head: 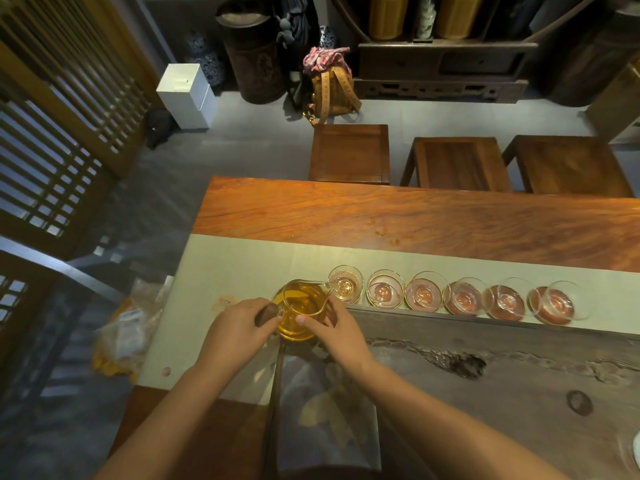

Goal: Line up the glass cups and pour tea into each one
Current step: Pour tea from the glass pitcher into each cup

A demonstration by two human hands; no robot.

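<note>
Holding the glass pitcher (302, 308) of amber tea with both hands, I have its spout (329, 286) aimed to my right, tip hanging at the near rim of the first cup (345, 284). My left hand (239, 329) wraps the dark wooden handle (267, 314) on the pitcher's left side, fingers curled round it — that is the working grip. My right hand (334, 329) cradles the glass wall on the opposite side, thumb laid against the near face and fingers curved behind, steadying it.

What matters here is the line: handle, pitcher body and spout run left to right, and the six cups (460, 296) carry on along that same axis in a row on the pale runner (242, 268) of the desk, rims nearly touching, well out toward my right. So every cup lies on the spout side, away from my handle grip. The first cup appears to hold only a pale trace; the others look unfilled, though I cannot be sure through the glass. I judge the pour is just starting — tipping rightward, then travelling along the row
</note>
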